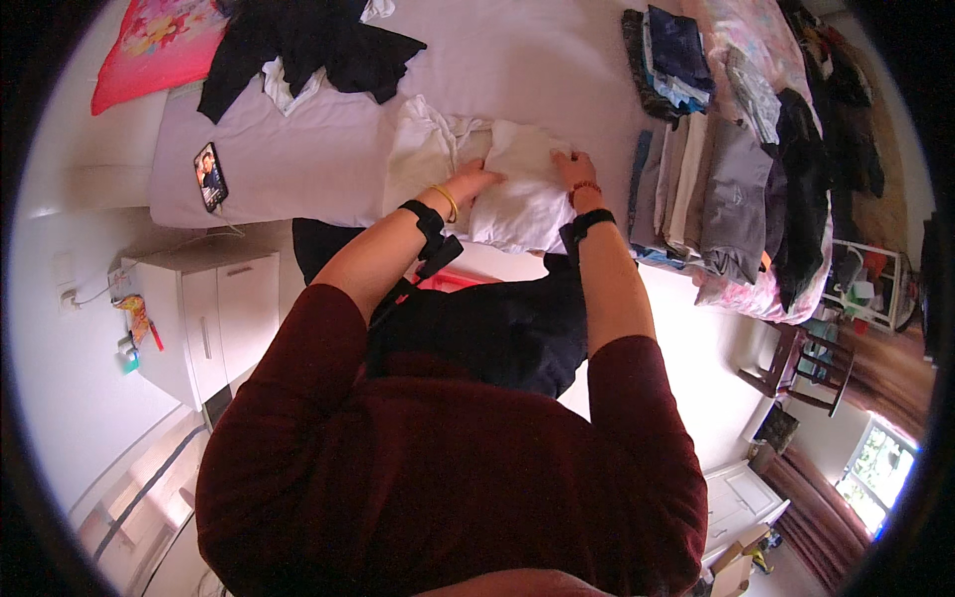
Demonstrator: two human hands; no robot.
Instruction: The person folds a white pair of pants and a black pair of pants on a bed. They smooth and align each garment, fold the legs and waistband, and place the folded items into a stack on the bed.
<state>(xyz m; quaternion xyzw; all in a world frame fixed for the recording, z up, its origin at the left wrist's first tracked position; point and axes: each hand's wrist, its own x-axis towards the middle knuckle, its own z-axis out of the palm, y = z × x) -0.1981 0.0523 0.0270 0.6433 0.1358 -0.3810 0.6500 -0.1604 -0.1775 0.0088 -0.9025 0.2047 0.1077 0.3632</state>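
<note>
A white garment [522, 186], partly folded over, lies at the near edge of a bed with a pale pink sheet [313, 164]. My left hand [474, 181] rests on the middle of the garment, thumb and fingers apart; whether it pinches any cloth is not plain. At the garment's right side is my right hand [574, 170], its fingertips on the folded part's edge, with their grip on the cloth unclear. The garment's other part [421, 142] spreads out rumpled to the left. Black clothing [321, 45] lies farther back on the bed, with a white piece [287, 89] partly under it.
Folded clothes [679, 63] are stacked at the back right, and a row of folded grey and beige garments [686, 186] lies nearer. A phone [210, 177] with a cable lies at the bed's left. A red patterned pillow [160, 48] is beyond it. A white cabinet [224, 313] stands lower left.
</note>
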